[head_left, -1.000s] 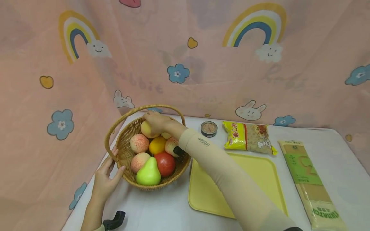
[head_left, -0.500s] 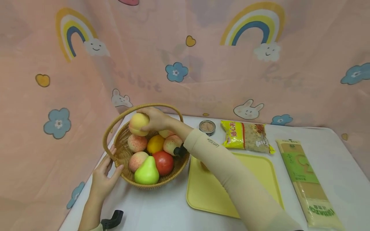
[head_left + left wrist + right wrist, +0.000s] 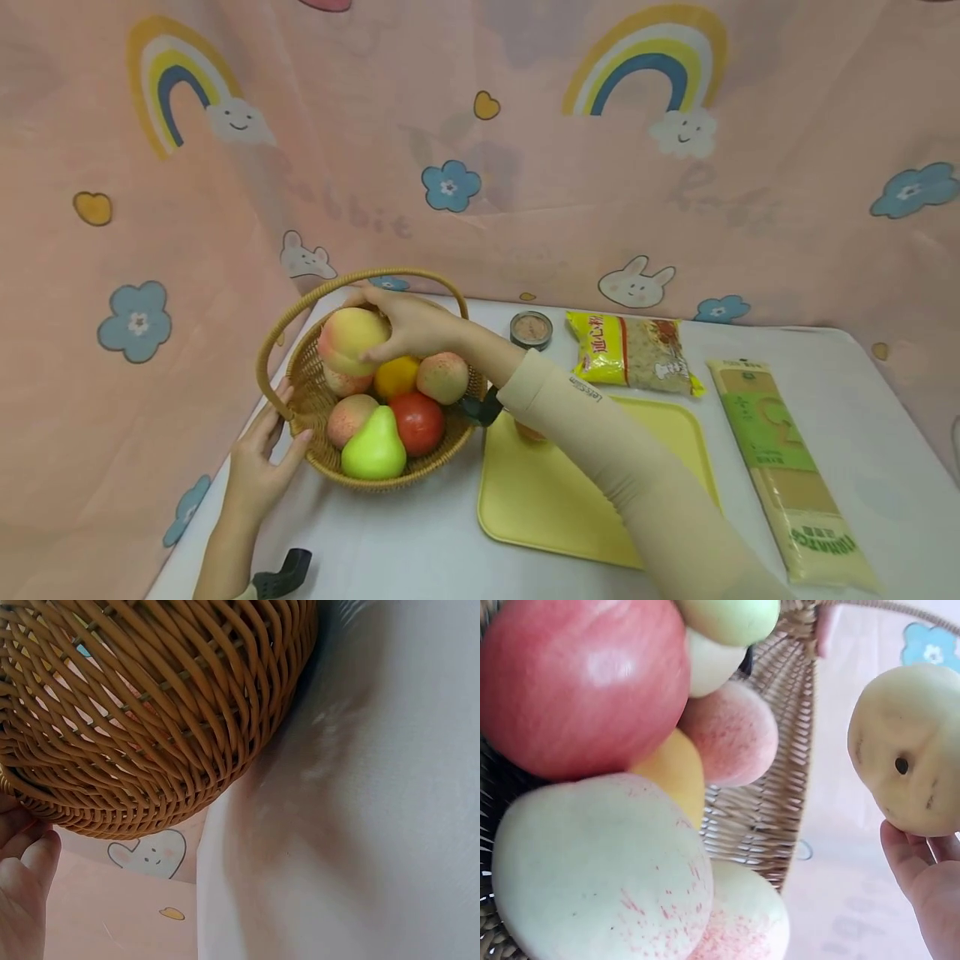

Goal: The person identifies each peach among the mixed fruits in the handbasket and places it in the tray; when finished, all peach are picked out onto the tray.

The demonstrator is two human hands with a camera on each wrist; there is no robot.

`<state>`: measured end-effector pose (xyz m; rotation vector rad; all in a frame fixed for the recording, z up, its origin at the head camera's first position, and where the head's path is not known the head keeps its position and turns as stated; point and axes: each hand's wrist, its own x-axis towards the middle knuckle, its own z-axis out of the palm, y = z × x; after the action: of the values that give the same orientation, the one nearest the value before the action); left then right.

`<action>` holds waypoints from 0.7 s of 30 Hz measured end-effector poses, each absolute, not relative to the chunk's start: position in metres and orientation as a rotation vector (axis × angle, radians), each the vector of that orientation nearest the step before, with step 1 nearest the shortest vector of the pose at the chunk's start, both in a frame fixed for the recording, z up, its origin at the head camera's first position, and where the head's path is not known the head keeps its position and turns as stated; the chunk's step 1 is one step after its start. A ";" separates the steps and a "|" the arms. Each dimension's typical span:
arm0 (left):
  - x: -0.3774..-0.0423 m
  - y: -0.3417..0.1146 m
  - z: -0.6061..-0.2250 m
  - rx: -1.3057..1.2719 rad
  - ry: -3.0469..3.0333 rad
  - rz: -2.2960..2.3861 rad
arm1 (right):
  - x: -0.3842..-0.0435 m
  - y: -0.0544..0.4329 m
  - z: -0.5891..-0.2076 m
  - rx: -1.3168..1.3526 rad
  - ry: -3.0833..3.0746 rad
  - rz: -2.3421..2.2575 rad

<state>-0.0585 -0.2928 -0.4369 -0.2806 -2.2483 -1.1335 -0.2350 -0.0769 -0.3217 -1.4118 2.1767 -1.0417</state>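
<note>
My right hand [image 3: 416, 321] holds a yellow-pink peach [image 3: 352, 342] over the back left of a wicker basket [image 3: 446, 454]. In the right wrist view, the peach's pale underside [image 3: 911, 746] shows a dark hole, with fingers [image 3: 907, 859] against it. The left hand [image 3: 255, 467] grips the basket's left rim beside the foot of its tall handle, thumb on the near side. Inside the basket lie a green pear [image 3: 373, 446], a red apple [image 3: 418, 423], an orange fruit [image 3: 396, 377] and several speckled peaches [image 3: 442, 377].
A yellow tray [image 3: 555, 508] lies right of the basket, with a brownish round thing [image 3: 529, 432] partly hidden under the right forearm. Behind it are a small round container [image 3: 531, 329] and a pasta bag [image 3: 637, 352]. A long noodle pack [image 3: 787, 467] lies at far right.
The right hand has lifted the peach out from among the other fruit and brought it left and nearer. The left hand keeps its place at the basket's rim.
</note>
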 end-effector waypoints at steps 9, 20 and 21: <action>-0.059 -0.296 -0.439 -0.285 -2.269 -1.116 | -0.211 -0.041 -0.321 -1.476 2.093 -1.186; -0.058 -0.295 -0.440 -0.269 -2.246 -1.203 | -0.190 0.035 -0.340 -1.357 1.988 -1.454; -0.058 -0.295 -0.441 -0.264 -2.248 -1.207 | -0.188 0.043 -0.343 -1.336 2.000 -1.475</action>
<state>-0.0584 -0.2949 -0.4408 -0.2643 -2.2482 -1.2069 -0.1885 0.0425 -0.3430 -1.3358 2.0000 -1.4751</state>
